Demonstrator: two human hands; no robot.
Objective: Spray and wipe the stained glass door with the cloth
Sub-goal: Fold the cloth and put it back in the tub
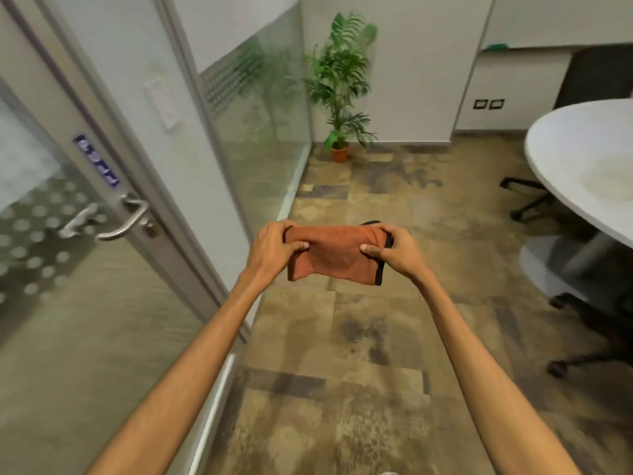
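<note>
Glass door [51, 275] sat left; 2 hands, left hand [274, 248] and right hand [394, 248], pinched folded cloth [334, 257] ends. No spray bottle visible, so dry wiping probably just smears stains.

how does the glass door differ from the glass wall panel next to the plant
The glass door has a metal lever handle and a blue sticker; the glass wall panel has neither. The door's frosting is a field of round dots, while the panel's is a band of fine small marks near its top. The door stands close beside the left hand; the panel lies farther off, by the potted plant. Both are see-through glass in pale metal frames.
</note>
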